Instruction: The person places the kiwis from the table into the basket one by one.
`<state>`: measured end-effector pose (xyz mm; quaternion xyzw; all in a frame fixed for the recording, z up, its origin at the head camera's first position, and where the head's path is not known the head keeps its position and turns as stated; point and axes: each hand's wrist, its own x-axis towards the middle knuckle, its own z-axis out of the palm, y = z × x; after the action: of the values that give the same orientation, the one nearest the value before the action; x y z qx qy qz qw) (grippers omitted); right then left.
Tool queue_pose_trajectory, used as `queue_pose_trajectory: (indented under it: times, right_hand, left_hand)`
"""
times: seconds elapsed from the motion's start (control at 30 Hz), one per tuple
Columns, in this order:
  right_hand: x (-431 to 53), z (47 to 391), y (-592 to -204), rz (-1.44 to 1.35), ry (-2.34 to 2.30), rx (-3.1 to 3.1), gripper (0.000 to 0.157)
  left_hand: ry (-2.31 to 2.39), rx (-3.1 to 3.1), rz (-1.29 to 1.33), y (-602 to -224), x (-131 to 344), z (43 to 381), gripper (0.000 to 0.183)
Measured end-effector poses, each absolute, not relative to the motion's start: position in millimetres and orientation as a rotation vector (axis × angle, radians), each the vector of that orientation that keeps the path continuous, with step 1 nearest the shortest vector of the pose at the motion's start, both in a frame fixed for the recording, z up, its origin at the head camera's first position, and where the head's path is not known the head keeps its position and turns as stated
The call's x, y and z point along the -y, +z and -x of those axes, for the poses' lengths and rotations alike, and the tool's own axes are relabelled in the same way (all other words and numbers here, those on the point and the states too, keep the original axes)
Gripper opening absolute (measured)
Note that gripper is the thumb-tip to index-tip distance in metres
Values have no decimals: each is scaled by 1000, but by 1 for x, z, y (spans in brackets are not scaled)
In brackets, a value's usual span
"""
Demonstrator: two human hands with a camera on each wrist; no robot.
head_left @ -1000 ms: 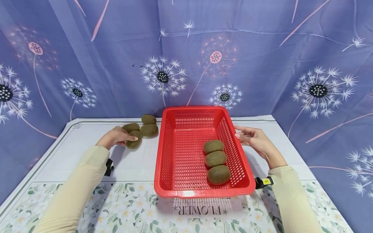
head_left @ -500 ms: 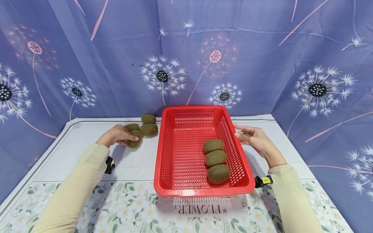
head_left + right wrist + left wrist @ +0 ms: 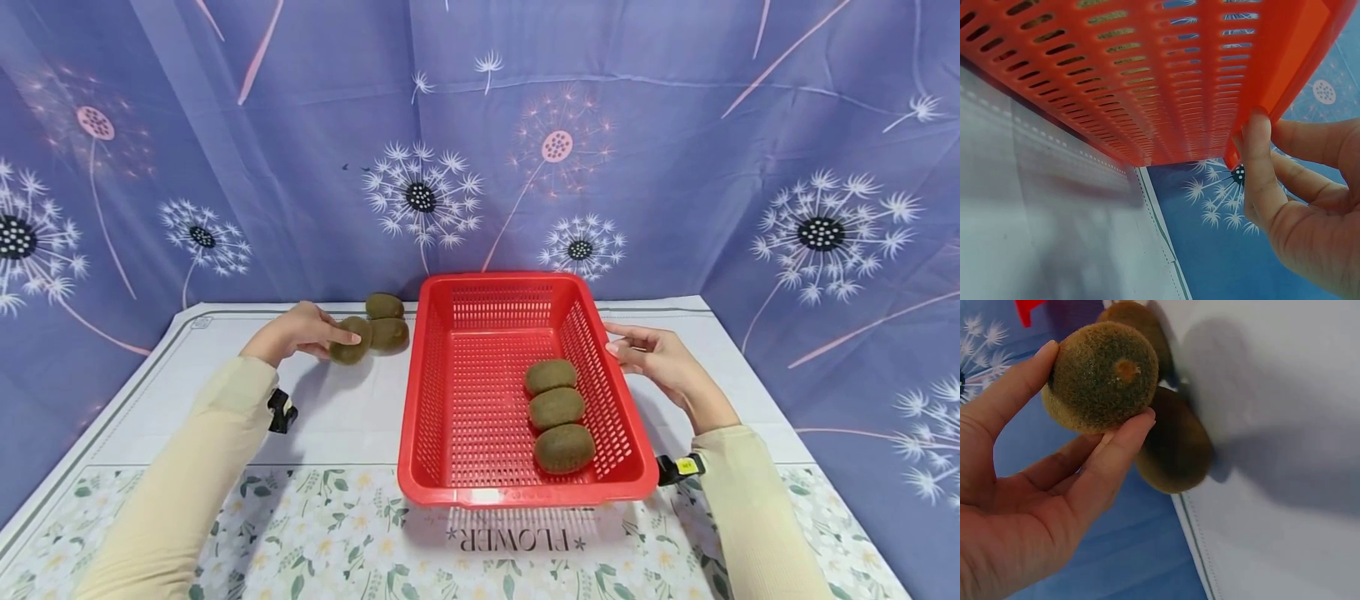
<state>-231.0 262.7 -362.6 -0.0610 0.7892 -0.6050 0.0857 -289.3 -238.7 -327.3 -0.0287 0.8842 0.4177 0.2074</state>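
In the head view my left hand [image 3: 303, 332] pinches a brown kiwi [image 3: 350, 343] between thumb and fingertips, over the white cloth. Seen from the left wrist, that kiwi [image 3: 1107, 378] shows its stem end, with two more kiwis [image 3: 1175, 447] behind it. Just right of the held fruit, two kiwis [image 3: 389, 335] lie touching, one behind the other. My right hand [image 3: 663, 360] holds the right rim of a red perforated plastic basket [image 3: 480, 497]. The right wrist view has its thumb against the outer wall below the rim. Three kiwis [image 3: 557, 408] lie in a row along the basket's right side.
A white cloth [image 3: 352, 425] with a floral front section [image 3: 322, 533] covers the table. Blue dandelion-print fabric [image 3: 300, 167] hangs behind and at both sides. The basket's back edge stands close to the rear fabric.
My left hand has moved back and up a little with the kiwi. Another kiwi, partly visible behind it before, is now hidden in the head view. The right hand and basket stay put.
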Motion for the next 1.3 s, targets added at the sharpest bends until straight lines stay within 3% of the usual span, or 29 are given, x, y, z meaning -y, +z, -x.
queue_pose_trajectory:
  times: [0.13,0.27,1.03,1.3]
  right_hand:
    - [-262,230,-363,189,-1818,-2344,55]
    - [-262,230,-364,205,-1843,-2326,53]
    - [-261,229,-363,191,-1820,-2354,54]
    - [-261,229,-363,194,-1828,-2347,54]
  left_hand:
    - [1217,-2438,69,-319,232,292,63]
    - [1264,-2411,45,-308,222,294,70]
    - [1196,-2515,-108,-255,129,310,43]
    - [1199,-2495,-202,-249,89,312,47]
